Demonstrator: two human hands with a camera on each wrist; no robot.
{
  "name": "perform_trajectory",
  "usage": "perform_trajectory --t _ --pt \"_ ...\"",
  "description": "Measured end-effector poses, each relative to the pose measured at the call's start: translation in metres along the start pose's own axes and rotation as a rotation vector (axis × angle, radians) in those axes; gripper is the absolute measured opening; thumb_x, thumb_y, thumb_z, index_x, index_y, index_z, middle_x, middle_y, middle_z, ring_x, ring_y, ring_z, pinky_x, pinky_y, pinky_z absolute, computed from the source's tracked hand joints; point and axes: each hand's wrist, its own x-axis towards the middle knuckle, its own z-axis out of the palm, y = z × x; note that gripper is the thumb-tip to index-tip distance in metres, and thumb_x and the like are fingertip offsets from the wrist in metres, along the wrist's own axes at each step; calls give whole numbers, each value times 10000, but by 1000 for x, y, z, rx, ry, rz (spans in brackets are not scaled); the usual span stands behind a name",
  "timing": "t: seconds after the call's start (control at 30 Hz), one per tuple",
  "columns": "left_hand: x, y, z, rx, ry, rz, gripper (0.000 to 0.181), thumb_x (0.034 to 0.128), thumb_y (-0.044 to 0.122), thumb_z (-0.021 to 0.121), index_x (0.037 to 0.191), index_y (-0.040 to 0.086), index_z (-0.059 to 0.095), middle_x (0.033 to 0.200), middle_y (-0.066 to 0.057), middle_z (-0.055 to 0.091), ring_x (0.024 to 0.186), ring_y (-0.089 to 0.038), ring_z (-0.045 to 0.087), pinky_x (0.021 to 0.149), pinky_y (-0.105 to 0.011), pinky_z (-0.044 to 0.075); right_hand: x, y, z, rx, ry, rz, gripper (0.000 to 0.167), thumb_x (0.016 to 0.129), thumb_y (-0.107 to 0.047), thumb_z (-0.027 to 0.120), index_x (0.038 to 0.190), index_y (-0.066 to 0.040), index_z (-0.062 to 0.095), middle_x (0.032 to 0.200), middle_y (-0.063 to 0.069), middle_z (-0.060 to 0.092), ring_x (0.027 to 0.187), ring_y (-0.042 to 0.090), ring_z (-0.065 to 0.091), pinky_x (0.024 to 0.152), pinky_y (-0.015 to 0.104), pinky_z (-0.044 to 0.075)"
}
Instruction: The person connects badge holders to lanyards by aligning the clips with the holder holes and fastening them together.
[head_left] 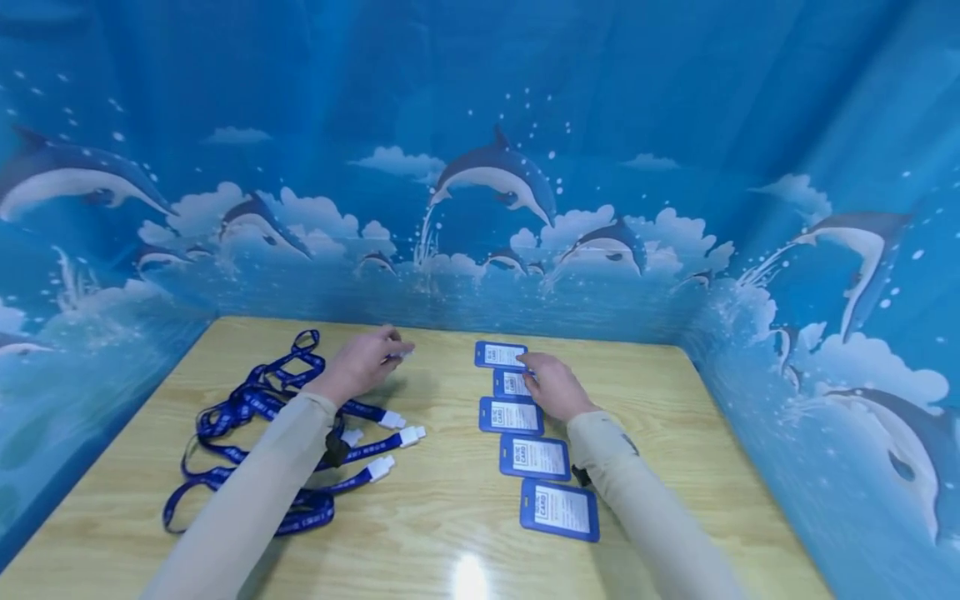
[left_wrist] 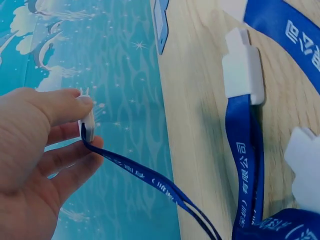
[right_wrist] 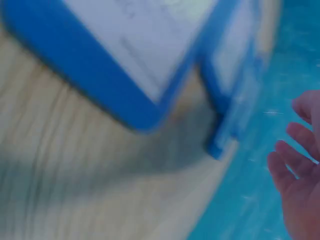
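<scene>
The left hand [head_left: 358,364] [left_wrist: 45,150] pinches a white plastic clip [left_wrist: 88,124] between thumb and fingers, and a blue printed strap [left_wrist: 145,175] runs down from it. Over the column of blue-framed ID cards is the right hand [head_left: 557,387], its fingertips at the right edges of the farthest card [head_left: 497,355] and the second card [head_left: 510,383]; contact cannot be told. The right wrist view has that hand [right_wrist: 302,167] with loosely bent fingers and nothing visible between them, beside blurred cards [right_wrist: 135,55].
Several blue lanyards [head_left: 247,404] lie tangled on the left of the wooden table [head_left: 420,533], white clips [head_left: 412,436] pointing right. Nearer cards [head_left: 534,457] lie in a column right of centre. A blue dolphin-print cloth [head_left: 450,283] stands behind and at both sides.
</scene>
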Motion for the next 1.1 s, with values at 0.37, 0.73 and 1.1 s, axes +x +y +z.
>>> perform_trajectory --t 0.37,0.73,1.1 --pt "-1 0 -3 26 30 14 349 978 111 666 1325 156 674 1177 -88 627 811 -161 625 629 -271 521 24 12 36 10 -133 192 501 1049 -244 550 1516 -94 449 1605 151 368 1485 368 339 1219 519 289" --pt "1 -3 -6 20 8 -17 374 970 106 675 1340 163 659 1178 -82 625 909 -202 649 734 -318 581 30 9 35 -24 -199 228 504 1045 -328 560 1472 -68 502 1564 175 425 1419 386 437 1186 515 353" --pt "4 -5 -4 22 -9 -19 341 985 145 666 1325 169 672 1161 -71 626 883 -183 639 705 -303 561 30 5 25 -65 -245 194 476 1062 -324 523 1445 -42 530 1521 178 484 1388 378 478 1178 499 369"
